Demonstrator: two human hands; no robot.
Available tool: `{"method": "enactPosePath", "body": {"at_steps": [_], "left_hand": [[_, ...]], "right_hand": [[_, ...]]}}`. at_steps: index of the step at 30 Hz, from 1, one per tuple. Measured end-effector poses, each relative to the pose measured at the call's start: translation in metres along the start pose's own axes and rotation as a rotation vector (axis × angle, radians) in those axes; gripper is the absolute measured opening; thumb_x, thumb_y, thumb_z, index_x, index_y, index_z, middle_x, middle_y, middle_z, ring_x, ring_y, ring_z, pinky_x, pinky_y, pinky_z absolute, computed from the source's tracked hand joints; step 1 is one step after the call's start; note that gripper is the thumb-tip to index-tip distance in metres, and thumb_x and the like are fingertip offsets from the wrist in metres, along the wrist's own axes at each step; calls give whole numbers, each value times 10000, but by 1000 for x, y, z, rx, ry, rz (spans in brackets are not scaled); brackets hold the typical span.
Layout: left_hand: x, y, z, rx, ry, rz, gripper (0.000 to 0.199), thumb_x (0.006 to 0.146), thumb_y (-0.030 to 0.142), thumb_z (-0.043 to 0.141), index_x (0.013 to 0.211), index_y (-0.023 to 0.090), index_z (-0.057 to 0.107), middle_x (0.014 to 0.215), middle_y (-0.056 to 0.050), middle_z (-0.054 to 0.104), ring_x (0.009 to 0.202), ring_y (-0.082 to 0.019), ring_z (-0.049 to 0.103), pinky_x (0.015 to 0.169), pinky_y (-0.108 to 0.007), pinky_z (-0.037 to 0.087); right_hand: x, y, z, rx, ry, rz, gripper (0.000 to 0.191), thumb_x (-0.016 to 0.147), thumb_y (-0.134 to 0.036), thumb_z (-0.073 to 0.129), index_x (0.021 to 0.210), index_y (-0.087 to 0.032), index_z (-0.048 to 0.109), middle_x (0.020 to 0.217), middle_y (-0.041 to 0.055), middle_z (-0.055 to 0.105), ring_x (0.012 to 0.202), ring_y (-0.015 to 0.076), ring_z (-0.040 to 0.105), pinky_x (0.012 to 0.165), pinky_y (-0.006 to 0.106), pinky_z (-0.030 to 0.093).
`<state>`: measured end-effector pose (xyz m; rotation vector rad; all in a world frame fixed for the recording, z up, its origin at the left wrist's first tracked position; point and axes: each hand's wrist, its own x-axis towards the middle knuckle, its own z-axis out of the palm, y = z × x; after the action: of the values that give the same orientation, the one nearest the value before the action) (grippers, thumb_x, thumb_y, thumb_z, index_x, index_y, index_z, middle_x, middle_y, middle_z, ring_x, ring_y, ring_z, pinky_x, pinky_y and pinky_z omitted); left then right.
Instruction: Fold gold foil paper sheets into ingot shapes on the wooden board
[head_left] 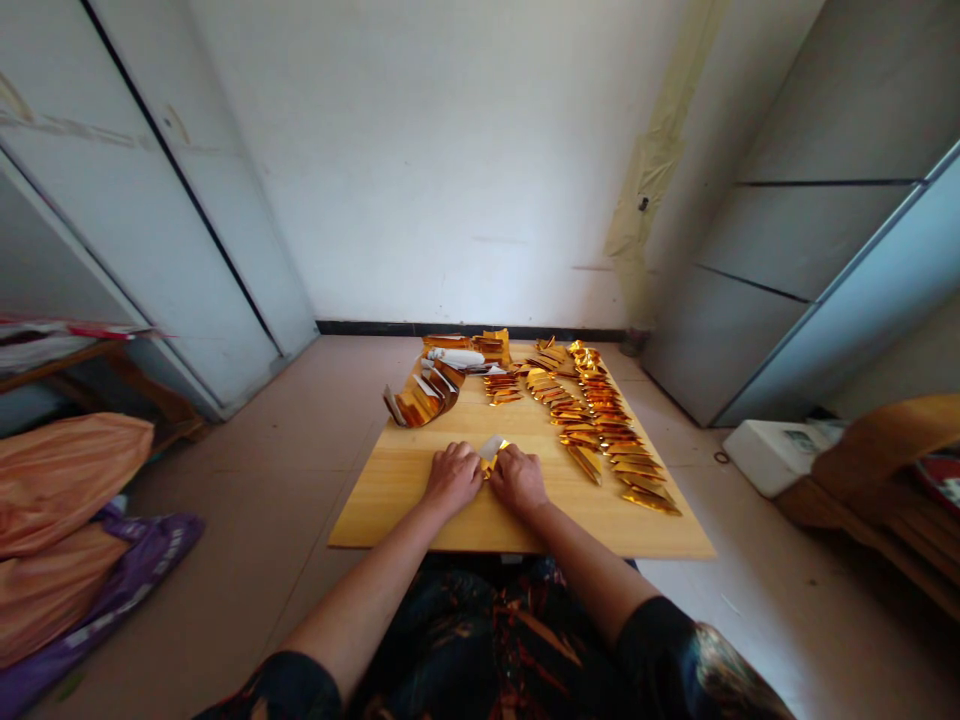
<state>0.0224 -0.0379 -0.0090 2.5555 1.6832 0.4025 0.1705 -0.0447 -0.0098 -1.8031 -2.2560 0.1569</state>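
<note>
Gold foil [490, 465] sits pinched between both hands, near the front edge of the surface [397, 500] and right around mid-width! Left grip [452, 478] and right grip [520, 480] are close together, fingers clamped down over the piece, with a pale corner [491, 446] poking out toward the far edge. Just beyond the right grip, folded strips [592, 425] run in long rows toward the front right corner. Over by the far left corner, a curved bundle [424, 398] leans loosely beside a white roll [454, 357] and a small pile [502, 385]. Now the risks: squeeze unevenly and that thin foil could crease or tear; let the pale corner slip and the fold could spring open. A wide swing of the right forearm could sweep those light rows out of line, and a nudge could tip the leaning bundle over the surface's left edge!
</note>
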Motion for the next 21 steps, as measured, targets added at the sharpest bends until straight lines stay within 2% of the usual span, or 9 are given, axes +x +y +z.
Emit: {"method": "enactPosePath", "body": {"at_steps": [6,15,19,21], "left_hand": [[2,1,-2,32,-34,-12,146,837,266,500,763,195,603,959,-53,580,989,-219,485,779,-356,349],[1,0,3,40,12,-25,133,815,290,533,741,194,590,941,-51,572,965,-223,480,763,-351,341],[-2,0,7,1,49,-18,91,827,266,522,854,215,592,959,-45,571,974,-221,477,771,-349,337],[-2,-1,9,-31,50,9,138,835,240,509,944,247,594,986,-37,575,994,-216,474,787,-351,332]], "right_hand": [[1,0,1,5,2,7,163,859,-235,470,860,-170,619,964,65,626,877,167,571,744,278,332],[1,4,1,34,13,5,138,848,-227,499,817,-166,619,928,63,639,859,166,577,707,264,323],[2,7,5,53,52,-12,127,851,-235,506,813,-174,611,897,50,634,838,156,574,693,255,320],[2,8,7,60,59,-16,132,858,-250,511,810,-177,610,891,48,630,825,151,573,689,252,321]]}}
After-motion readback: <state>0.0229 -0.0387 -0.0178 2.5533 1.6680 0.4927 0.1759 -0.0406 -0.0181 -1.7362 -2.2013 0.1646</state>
